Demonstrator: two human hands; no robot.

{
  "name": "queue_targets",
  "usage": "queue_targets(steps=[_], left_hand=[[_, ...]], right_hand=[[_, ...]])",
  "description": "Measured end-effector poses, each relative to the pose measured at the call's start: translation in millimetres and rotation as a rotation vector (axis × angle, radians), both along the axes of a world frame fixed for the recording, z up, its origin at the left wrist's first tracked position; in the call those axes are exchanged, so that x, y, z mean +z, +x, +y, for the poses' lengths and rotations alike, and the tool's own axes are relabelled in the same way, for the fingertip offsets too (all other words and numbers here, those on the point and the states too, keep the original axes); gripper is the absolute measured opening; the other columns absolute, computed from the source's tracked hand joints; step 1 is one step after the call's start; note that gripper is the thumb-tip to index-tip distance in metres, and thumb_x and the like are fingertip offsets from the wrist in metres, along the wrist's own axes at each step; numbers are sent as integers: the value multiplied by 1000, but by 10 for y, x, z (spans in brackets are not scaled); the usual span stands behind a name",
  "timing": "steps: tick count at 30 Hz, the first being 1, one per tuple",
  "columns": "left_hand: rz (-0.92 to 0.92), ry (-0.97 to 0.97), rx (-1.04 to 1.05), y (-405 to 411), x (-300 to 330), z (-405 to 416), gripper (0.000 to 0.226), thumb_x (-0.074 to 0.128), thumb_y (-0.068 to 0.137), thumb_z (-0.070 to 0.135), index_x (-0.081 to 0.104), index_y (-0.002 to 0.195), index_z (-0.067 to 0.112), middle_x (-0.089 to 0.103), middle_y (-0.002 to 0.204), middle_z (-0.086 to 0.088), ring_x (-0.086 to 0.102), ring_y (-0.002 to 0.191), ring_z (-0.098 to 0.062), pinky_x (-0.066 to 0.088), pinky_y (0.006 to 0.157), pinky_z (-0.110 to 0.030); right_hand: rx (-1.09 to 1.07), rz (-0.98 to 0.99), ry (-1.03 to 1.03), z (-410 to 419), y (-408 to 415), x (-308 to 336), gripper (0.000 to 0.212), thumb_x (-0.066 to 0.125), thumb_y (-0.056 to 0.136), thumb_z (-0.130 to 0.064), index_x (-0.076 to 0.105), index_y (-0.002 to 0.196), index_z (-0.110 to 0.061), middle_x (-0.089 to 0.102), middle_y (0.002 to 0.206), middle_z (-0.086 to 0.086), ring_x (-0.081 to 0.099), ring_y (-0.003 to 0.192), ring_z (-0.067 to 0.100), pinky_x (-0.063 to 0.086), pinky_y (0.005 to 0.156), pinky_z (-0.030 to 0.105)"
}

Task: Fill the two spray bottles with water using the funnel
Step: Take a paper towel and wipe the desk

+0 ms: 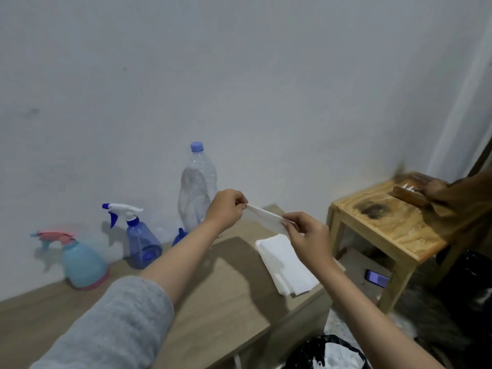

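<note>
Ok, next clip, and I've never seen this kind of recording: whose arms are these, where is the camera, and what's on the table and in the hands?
The camera is worn on a person's head and looks forward and down, so the arms are that person's own. There is no machine. The left hand and right hand each pinch one end of a white tissue stretched between them above the table. More tissues lie on the table. Along the wall stand a light blue spray bottle, a dark blue spray bottle and a tall clear water bottle with its cap on. A blue funnel shows partly behind the left arm. A wooden stool stands to the right.
</note>
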State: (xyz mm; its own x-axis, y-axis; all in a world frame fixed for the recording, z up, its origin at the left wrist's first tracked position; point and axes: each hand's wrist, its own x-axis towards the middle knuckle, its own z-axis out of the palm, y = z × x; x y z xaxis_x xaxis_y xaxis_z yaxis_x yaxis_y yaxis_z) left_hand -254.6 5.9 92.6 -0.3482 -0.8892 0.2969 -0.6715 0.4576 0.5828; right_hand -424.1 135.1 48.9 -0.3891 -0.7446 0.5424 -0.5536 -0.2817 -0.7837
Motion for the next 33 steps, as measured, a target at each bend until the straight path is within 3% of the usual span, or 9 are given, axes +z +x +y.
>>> queue_targets(steps=[5, 10, 14, 18, 24, 26, 30, 31, 33], left_hand=[[15, 104, 122, 685, -283, 177, 13, 60, 88, 7, 72, 93, 10, 65, 85, 2, 61, 70, -13, 45, 58, -13], [42, 145, 262, 1681, -434, 435, 16, 62, 83, 7, 74, 90, 15, 66, 76, 2, 60, 71, -16, 48, 69, -25], [9, 142, 330, 2682, -471, 723, 19, 63, 82, 3, 76, 94, 8, 72, 87, 0, 64, 80, -13, 45, 77, -19], [7, 156, 410, 3652, -565, 1010, 20, 64, 80, 0, 76, 93, 7, 75, 97, -6, 69, 91, -18, 51, 88, -27], [-4, 263, 488, 4998, -880, 1513, 27, 55, 88, 6, 72, 108, 9, 69, 116, 2, 63, 107, -12, 41, 86, -14], [46, 272, 500, 5343, -994, 1701, 25, 55, 90, 8, 72, 108, 8, 69, 112, 4, 63, 103, -8, 38, 84, -10], [52, 304, 512, 5951, -1231, 2032, 23, 54, 91, 29, 65, 70, 27, 64, 74, 8, 59, 75, -4, 47, 75, -28], [36, 331, 532, 6091, -1305, 2107, 23, 53, 88, 37, 62, 68, 29, 63, 74, 6, 59, 75, -3, 48, 75, -30], [-8, 385, 582, 6339, -1470, 2236, 33, 49, 81, 52, 69, 87, 28, 70, 91, 10, 64, 89, -5, 52, 84, -32]], right_hand=[[129, -54, 48, 107, 628, -271, 9, 69, 84, -9, 74, 88, -16, 68, 80, -17, 62, 80, -4, 43, 70, 7], [278, 37, -8, 204, 1545, -439, 13, 68, 82, -1, 72, 89, -11, 71, 86, -9, 61, 84, -11, 42, 74, 3], [410, 62, -28, 303, 2458, -568, 15, 64, 83, -1, 71, 90, -12, 71, 87, -9, 63, 83, 0, 43, 76, 6], [516, 140, -36, 443, 3324, -688, 19, 57, 84, -4, 69, 95, -12, 71, 88, -5, 62, 79, 6, 45, 73, 14], [689, 284, -14, 685, 4579, -1040, 32, 57, 81, 3, 69, 109, -10, 72, 106, 1, 66, 95, 13, 50, 82, 22], [742, 330, 15, 781, 4922, -1167, 37, 55, 80, 2, 68, 112, -10, 72, 108, 2, 64, 98, 13, 50, 83, 23], [845, 406, 46, 999, 5516, -1380, 39, 59, 77, 3, 67, 113, -10, 71, 109, 4, 66, 99, 20, 55, 81, 31], [866, 423, 56, 1062, 5648, -1428, 39, 60, 77, 2, 67, 113, -10, 72, 109, 4, 67, 99, 21, 56, 80, 31], [904, 454, 84, 1181, 5872, -1520, 37, 58, 77, 1, 68, 112, -10, 72, 107, 5, 67, 96, 24, 58, 77, 32]])
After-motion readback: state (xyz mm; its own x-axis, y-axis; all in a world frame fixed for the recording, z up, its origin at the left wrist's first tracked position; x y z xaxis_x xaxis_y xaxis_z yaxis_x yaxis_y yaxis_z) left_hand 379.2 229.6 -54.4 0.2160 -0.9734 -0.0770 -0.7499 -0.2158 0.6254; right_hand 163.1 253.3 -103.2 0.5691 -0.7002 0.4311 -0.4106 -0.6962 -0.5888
